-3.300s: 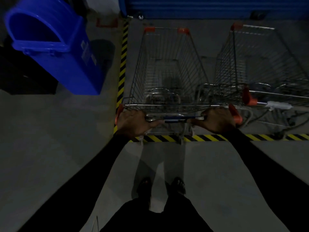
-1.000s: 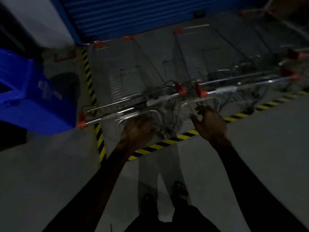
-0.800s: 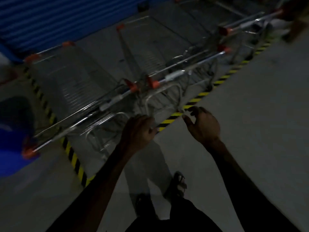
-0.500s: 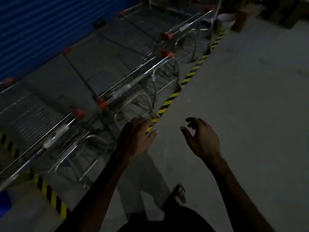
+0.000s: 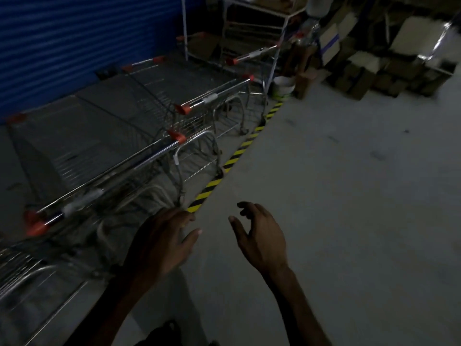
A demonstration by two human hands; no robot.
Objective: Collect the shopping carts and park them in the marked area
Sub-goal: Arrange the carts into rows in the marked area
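Observation:
Wire shopping carts with orange handle ends stand side by side behind a yellow-black floor stripe [image 5: 232,161], in front of a blue shutter. The nearest cart's handle [image 5: 104,191] runs diagonally at the left; a second cart's handle [image 5: 212,97] is farther back, and a third handle [image 5: 252,55] beyond it. My left hand [image 5: 162,243] hovers low beside the nearest cart with relaxed fingers, holding nothing. My right hand [image 5: 259,236] hangs over bare concrete, fingers loosely curled, empty.
A blue roller shutter [image 5: 82,43] closes the back left. Metal shelving [image 5: 249,18] and stacked cardboard boxes [image 5: 374,61] fill the back right. A white bucket [image 5: 283,86] sits at the stripe's far end. Grey concrete floor [image 5: 349,196] spreads to the right.
Both hands released the cart handle and dropped away from it. The view has swung to the right along the row of parked carts, and the blue bin left the frame.

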